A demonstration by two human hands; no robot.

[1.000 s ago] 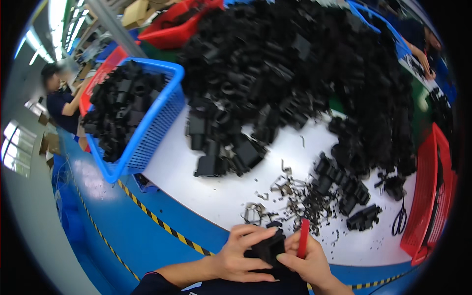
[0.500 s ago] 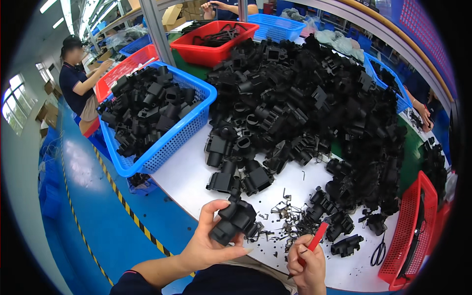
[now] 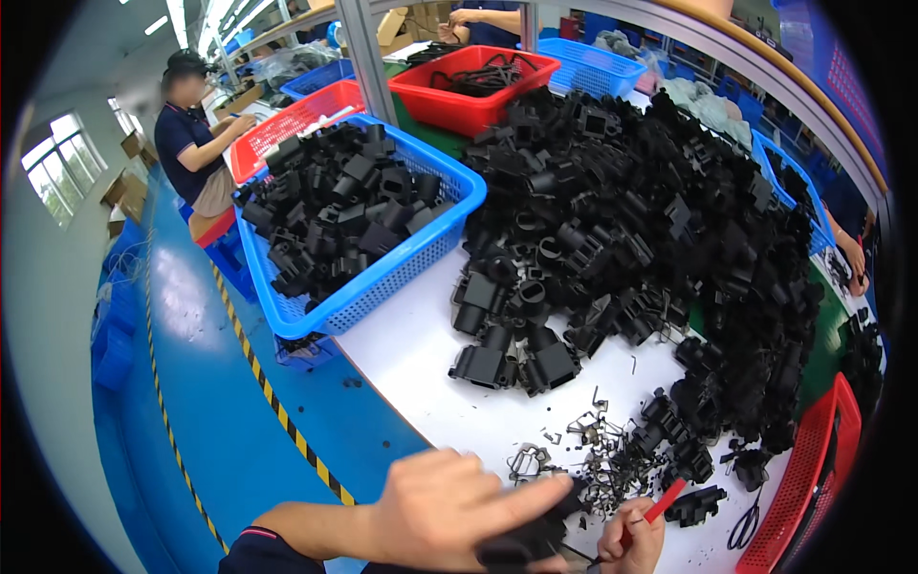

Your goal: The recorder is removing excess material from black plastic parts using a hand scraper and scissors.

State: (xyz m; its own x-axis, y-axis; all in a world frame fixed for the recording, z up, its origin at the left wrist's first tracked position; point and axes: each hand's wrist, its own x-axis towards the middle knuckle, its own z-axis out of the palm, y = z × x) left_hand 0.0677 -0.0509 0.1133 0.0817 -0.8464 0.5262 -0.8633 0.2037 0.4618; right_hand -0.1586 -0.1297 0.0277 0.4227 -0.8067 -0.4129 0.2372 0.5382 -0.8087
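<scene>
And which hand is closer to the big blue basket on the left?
Left. The left hand is down and right from the blue basket; the right hand is farther right.

Holding a blurred black plastic part (image 3: 543, 531) in the left hand (image 3: 457, 509), index finger laid over it. Gripping a slim red tool (image 3: 665, 500) in the right hand (image 3: 633, 538), just beside. Seated or standing, cannot tell. Facing a white table (image 3: 411, 378) with small scraps (image 3: 601, 454) near the hands, a big heap of black parts (image 3: 622, 201) beyond, a full blue basket (image 3: 467, 212) at left.
</scene>
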